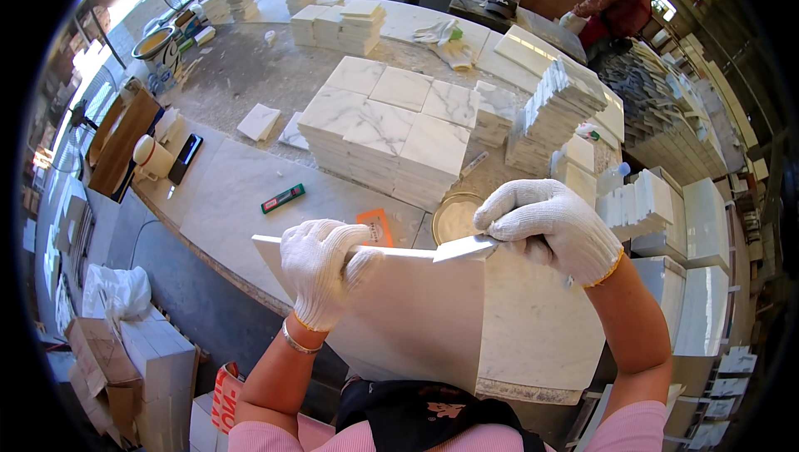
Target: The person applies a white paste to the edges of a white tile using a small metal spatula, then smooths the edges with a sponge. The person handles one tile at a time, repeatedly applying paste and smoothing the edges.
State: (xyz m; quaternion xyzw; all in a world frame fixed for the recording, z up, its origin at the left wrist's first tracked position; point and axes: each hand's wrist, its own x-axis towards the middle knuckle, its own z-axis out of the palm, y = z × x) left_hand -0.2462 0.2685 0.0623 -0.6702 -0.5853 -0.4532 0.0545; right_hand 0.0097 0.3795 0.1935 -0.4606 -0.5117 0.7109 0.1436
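Note:
My left hand point(326, 267), in a white knit glove, is closed over the upper edge of a pale marble tile point(420, 306). The tile stands upright, tilted, in front of my body. In my right hand point(549, 227), also gloved, is a small flat scraper point(463, 249); its pale blade touches the tile's upper edge near the right corner, and its handle is hidden by my fingers. Just beyond the blade sits a round tin point(456, 215) of whitish paste. An orange card point(374, 226) lies partly behind my left hand.
Stacks of grey-veined marble tiles point(391, 123) stand mid-table. More tiles lean in a row point(553, 111) at right. A green box point(283, 198), phone point(186, 158) and cup point(152, 155) lie left. Another person point(620, 7) works at far right.

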